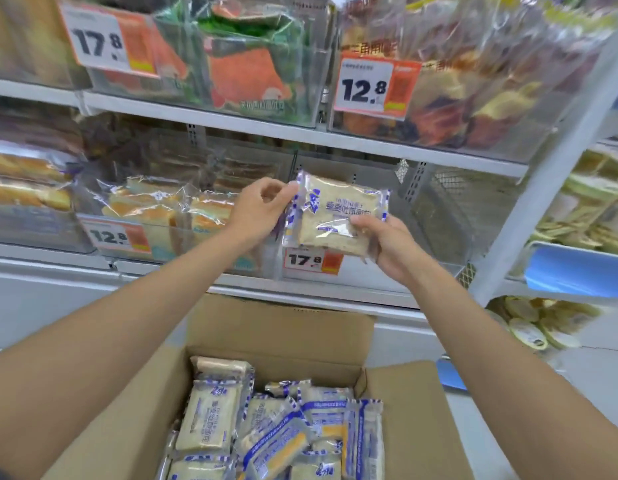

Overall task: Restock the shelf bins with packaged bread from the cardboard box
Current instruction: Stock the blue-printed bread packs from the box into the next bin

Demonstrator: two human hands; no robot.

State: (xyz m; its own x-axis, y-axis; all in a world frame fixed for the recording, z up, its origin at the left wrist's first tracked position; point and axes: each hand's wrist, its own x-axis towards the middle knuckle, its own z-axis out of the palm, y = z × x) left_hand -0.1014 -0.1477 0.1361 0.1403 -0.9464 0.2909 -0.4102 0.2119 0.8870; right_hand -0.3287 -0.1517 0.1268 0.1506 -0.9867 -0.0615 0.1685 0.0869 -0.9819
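Head view is showing the bread packet (338, 216) raised before the shelf bin (415, 271) — left hand (259, 209) pinching its top corner, right hand (387, 247) gripping its lower corner — probably best going in upright, label outward.

Bread packet (338, 213) I hold: glossy, crinkly clear plastic. Cardboard box (280, 327): matt brown. Shelf bins (435, 237): clear, shiny plastic.
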